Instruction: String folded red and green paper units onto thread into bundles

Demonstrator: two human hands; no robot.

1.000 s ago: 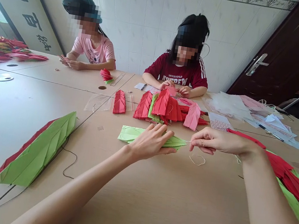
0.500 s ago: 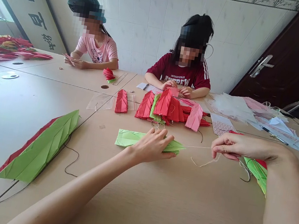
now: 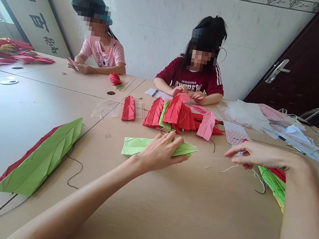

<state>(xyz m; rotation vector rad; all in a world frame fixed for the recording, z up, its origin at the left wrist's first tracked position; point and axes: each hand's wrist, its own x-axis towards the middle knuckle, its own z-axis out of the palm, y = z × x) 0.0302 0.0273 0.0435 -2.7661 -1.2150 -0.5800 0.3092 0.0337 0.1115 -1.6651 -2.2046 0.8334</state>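
A strip of green pleated paper lies on the table in front of me. My left hand grips it from above, fingers over its far edge and thumb along the near side, so its middle is hidden. To the right, my right hand hovers over the table with its fingers parted and bent downward. A thin white thread trails on the table just below those fingers. Beyond that hand lies a green and red folded paper piece, partly behind my forearm, with a dark cord at its tip.
A larger green and red folded paper with a dark cord lies at left. Red, pink and green folded papers are heaped ahead. Two people sit across the table. Loose sheets and a pen lie at back right.
My right hand's fingers have parted, and the thread that was taut between it and the green paper has gone slack. My left hand stays on the paper, its fingers slightly shifted.
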